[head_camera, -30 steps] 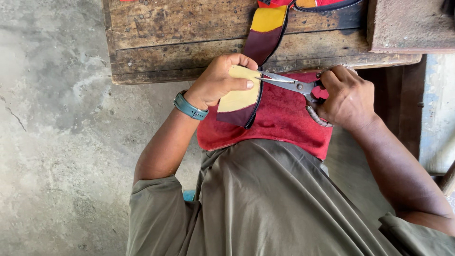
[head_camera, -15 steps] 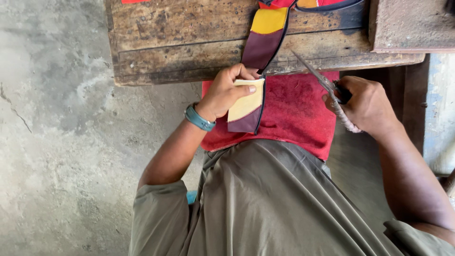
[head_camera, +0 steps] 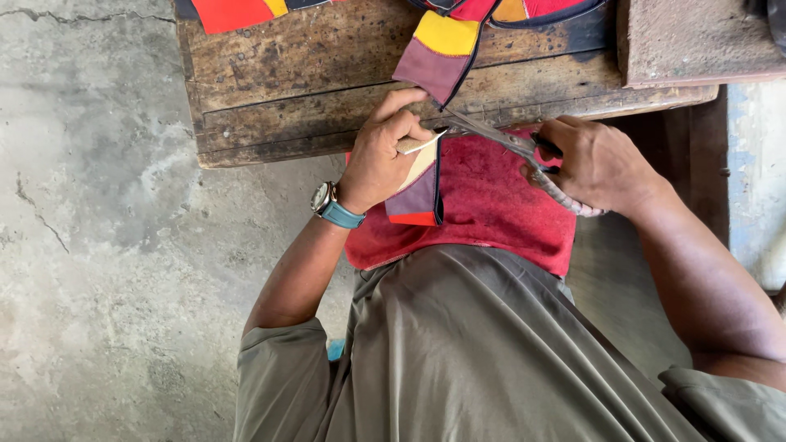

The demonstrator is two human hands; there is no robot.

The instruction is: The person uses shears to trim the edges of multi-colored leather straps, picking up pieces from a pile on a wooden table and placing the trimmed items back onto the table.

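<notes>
The left hand (head_camera: 383,151) pinches a patchwork strap (head_camera: 422,176) of yellow, maroon and red panels with dark piping, its fingers (head_camera: 401,123) closed on the strap just below the front edge of the wooden desk (head_camera: 278,90). From there the strap's free end hangs down over a red cloth (head_camera: 491,205) spread on the lap. The right hand (head_camera: 598,164) grips the handles of metal scissors (head_camera: 499,141), fingers wrapped through the loops, and the blade tips meet the strap right beside the left thumb (too close to tell how far the blades are parted).

Cutting cleanly here seems to call for the strap held taut between the desk edge and the pinch, with the thumb kept back from the blade line and the blades square to the piping.

The desk edge lies just above both hands, so room upward is tight. A brown slab (head_camera: 696,41) sits on the desk's right end, well clear. To the left is bare concrete floor (head_camera: 90,245), open for the elbow.
</notes>
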